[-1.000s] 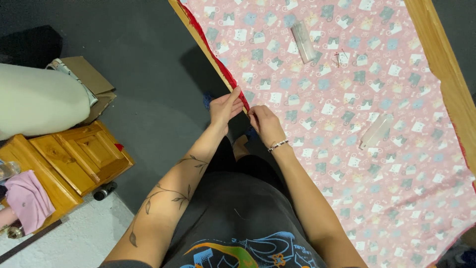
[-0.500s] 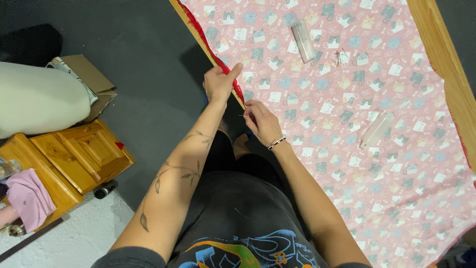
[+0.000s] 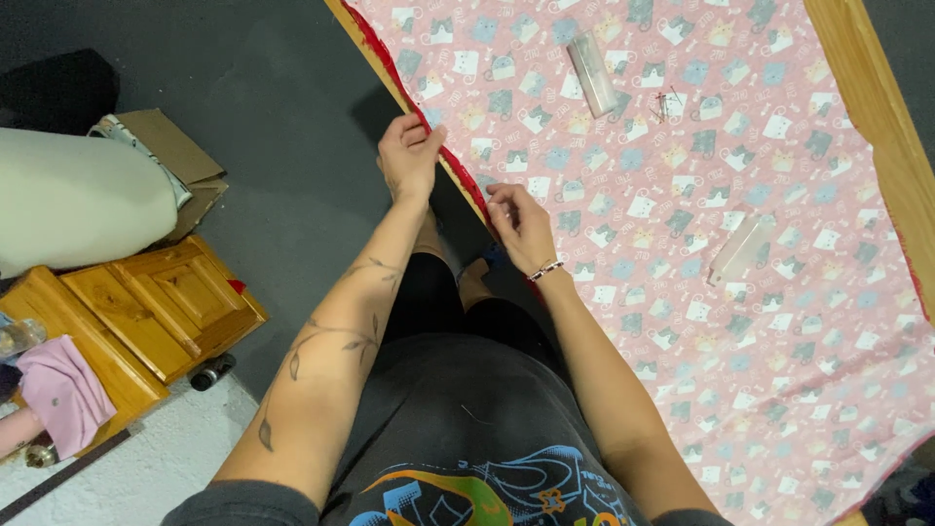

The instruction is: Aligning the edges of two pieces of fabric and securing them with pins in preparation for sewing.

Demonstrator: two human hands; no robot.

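The person wears a dark grey T-shirt (image 3: 458, 429) with a bright print in blue, orange and green low on the chest. Below the shirt hem come black shorts (image 3: 433, 292). The left forearm (image 3: 331, 341) carries a fine line tattoo of a leafy vine running from above the shirt sleeve toward the wrist. A thin beaded bracelet (image 3: 546, 269) rings the right wrist. Both arms are bare below short sleeves.
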